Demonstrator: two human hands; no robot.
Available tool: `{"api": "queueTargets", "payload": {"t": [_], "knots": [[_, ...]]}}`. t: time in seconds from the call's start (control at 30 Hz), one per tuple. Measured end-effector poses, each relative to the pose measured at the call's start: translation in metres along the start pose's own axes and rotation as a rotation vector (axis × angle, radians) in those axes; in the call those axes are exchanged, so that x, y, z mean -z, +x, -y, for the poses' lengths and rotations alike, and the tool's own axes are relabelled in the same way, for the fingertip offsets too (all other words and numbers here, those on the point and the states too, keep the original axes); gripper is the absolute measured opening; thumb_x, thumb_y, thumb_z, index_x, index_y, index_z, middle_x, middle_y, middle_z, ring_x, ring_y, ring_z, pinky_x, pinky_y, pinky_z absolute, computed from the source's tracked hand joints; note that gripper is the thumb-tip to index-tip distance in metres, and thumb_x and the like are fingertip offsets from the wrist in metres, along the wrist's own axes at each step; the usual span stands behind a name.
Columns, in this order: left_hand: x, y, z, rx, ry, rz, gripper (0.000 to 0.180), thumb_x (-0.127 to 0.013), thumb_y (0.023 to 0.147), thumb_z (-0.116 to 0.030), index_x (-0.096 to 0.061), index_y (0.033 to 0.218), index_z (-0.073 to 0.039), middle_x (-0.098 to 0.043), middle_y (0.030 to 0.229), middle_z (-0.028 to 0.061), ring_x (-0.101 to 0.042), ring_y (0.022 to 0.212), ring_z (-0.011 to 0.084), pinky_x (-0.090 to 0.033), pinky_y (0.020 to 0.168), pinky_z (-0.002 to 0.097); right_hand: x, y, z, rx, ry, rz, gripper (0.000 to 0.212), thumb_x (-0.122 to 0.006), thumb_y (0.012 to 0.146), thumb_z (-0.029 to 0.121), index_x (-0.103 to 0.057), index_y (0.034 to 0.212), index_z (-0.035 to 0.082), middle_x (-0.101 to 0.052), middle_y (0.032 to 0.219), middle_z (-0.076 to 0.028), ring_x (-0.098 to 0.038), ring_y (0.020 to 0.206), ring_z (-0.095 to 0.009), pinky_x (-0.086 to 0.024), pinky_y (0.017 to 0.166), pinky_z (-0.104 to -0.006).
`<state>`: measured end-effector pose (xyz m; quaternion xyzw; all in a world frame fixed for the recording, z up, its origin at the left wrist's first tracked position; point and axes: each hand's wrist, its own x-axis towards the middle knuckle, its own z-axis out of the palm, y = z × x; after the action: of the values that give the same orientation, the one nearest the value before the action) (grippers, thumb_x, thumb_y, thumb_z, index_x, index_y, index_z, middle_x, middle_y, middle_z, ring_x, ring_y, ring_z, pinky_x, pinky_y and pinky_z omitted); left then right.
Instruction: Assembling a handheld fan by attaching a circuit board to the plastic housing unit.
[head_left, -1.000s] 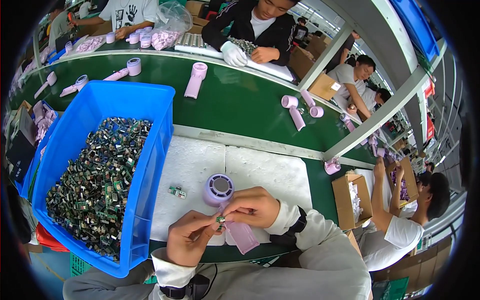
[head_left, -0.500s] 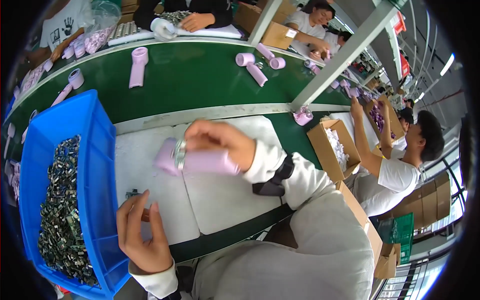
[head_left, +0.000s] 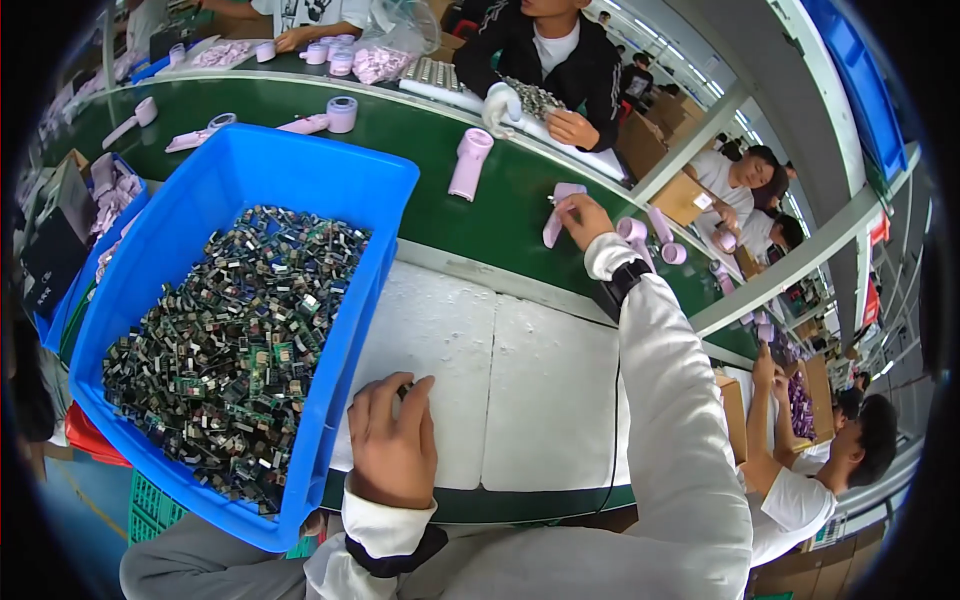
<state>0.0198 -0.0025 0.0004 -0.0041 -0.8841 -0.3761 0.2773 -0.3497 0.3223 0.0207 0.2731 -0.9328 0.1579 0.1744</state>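
Observation:
My right hand (head_left: 586, 220) reaches out over the green conveyor belt (head_left: 400, 130), its fingers closed on a lilac plastic housing (head_left: 553, 222) with a round head and a handle. Part of that housing is hidden by the fingers. Low over the white foam pads (head_left: 450, 330), my left hand (head_left: 392, 445) is curled with its fingertips around a small dark circuit board (head_left: 404, 390), mostly covered. Just left of that hand stands a blue bin (head_left: 345, 400) heaped with small circuit boards (head_left: 240, 350).
More lilac housings (head_left: 470, 165) lie along the belt. A black cable (head_left: 616, 420) crosses the right foam pad. Grey metal posts (head_left: 700, 145) rise beyond the belt. Co-workers sit across it and at the right, one beside a cardboard box (head_left: 818, 395).
My right hand has carried the lilac housing from above the foam pads forward to the belt. My left hand's fingers have closed around the small board. The view has swung left.

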Motion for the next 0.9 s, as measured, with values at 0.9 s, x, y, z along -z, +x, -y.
{"api": "queueTargets", "payload": {"t": [0.9], "knots": [[0.015,-0.011,0.002,0.137,-0.154,-0.109,0.027,-0.067,0.083,0.002,-0.071,0.108,-0.005,-0.061,0.089,0.0124,-0.060,0.077,0.0289,-0.052,0.071,0.0363,0.039,-0.014,0.152,-0.677,1.179,0.447,0.047,-0.062,0.085,0.005,-0.058,0.132,0.010,-0.061,0.112,-0.004,-0.063,0.094,-0.018,-0.054,0.085,-0.0298]]}}
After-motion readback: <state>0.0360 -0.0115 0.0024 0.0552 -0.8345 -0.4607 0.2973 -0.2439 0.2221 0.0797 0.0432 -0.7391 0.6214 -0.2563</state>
